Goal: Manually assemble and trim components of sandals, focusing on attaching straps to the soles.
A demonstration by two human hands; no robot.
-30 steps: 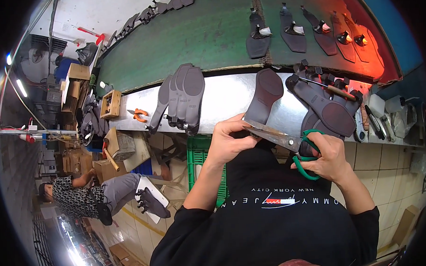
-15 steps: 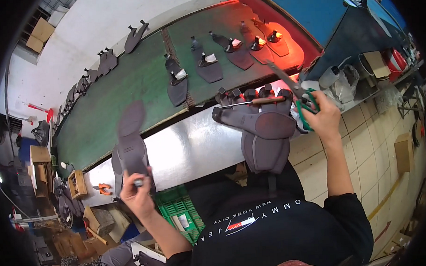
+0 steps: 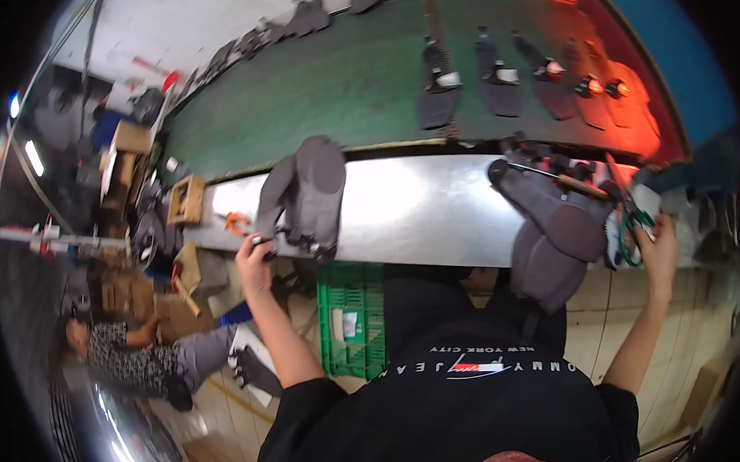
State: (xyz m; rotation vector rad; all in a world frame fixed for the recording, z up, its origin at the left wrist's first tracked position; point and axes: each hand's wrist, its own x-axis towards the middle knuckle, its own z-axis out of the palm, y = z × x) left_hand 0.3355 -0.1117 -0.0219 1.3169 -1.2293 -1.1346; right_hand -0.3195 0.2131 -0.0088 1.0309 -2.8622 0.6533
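Note:
My left hand (image 3: 255, 266) is closed around a small black knob (image 3: 262, 246) at the front edge of the bench. The knob seems to be the near end of a dark grey sole-shaped piece, but the join is unclear. Right beside it, similar sole-shaped pieces (image 3: 319, 184) lie overlapping on the metal. In my right hand (image 3: 659, 249) are scissors with green handles (image 3: 633, 231), blades pointing away from me. They are close to a second pile of dark sole-shaped pieces (image 3: 562, 232), on which a wooden-handled tool (image 3: 582, 185) rests.
Behind the metal bench (image 3: 418, 205) runs a green conveyor belt (image 3: 365, 84) carrying several dark pieces, some under red light at right. Orange-handled pliers (image 3: 236, 223) and a wooden box (image 3: 186, 201) sit at left. Below is a green crate (image 3: 353, 321). A person (image 3: 129, 345) sits at lower left.
The view has swung left. The sole-shaped piece that my left hand held raised is now down with the others on the bench. My right hand has lowered the scissors beside the right pile.

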